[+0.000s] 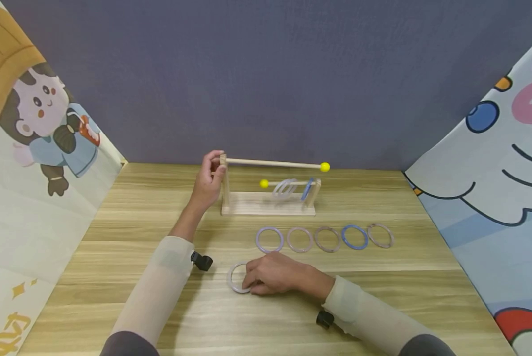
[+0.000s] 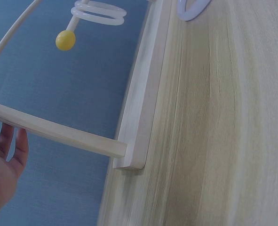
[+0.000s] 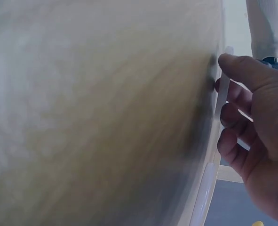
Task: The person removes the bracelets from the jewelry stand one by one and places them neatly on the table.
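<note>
stand [image 1: 257, 204]: pale beige | rod-end balls [image 1: 325, 167]: yellow | front ring [image 1: 230, 280]: whitish | tabletop [image 1: 96, 277]: tan, brown-streaked | backdrop [image 1: 266, 79]: slate-blue

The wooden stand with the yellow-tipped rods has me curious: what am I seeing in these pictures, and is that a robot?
No robot here: a person works with two bare hands. The wide picture comes from a head-worn camera looking down; the two others come from black wrist cameras. On the wooden table is the wooden stand; its lower rod carries pale rings and a blue ring, and its upper rod is bare. Five loose rings lie in a row in front. The left hand grips the stand's left upright, while the right hand pinches a whitish ring.
</note>
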Demonstrator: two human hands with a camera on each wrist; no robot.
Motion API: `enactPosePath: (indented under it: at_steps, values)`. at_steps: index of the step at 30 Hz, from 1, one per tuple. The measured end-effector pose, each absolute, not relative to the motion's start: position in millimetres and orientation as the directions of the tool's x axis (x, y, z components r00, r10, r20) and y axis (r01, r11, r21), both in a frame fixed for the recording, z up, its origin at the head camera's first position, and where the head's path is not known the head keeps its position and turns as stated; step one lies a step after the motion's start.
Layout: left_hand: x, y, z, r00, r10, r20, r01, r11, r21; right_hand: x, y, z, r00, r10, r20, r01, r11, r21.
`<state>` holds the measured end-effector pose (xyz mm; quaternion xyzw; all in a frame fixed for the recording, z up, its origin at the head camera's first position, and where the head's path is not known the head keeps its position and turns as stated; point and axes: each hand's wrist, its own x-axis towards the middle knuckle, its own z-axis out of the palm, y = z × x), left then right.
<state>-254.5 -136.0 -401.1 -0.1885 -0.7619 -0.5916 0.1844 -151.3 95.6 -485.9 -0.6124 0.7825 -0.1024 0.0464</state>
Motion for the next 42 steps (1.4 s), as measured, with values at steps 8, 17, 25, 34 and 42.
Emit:
enactPosePath:
  at_steps: [8,17,25,34,42]
  values:
    - [-255,-135,-402,-0.864,0.06,0.499,0.498,0.24,0.833,-152,96,-487,-0.277,-0.96,0.042,-0.935,0.26,-0.243]
    - [-257,-135,-403,-0.857,0.057,0.512,0.51,0.237,0.827,-152,96,-486,-0.29,-0.956,0.042,-0.933,0.272,-0.234]
    - [-257,-136,-403,-0.852,0.063,0.52,0.519,0.236,0.822,-152,97,-487,-0.303,-0.952,0.028,-0.927,0.288,-0.24]
    - [-258,-136,-404,-0.881,0.059,0.469,0.469,0.231,0.852,-152,97,-484,-0.321,-0.946,0.042,-0.915,0.299,-0.27]
    - [-256,-136,-402,-0.875,0.057,0.481,0.48,0.232,0.846,-161,99,-475,-0.42,-0.9,0.12,-0.883,0.374,-0.283]
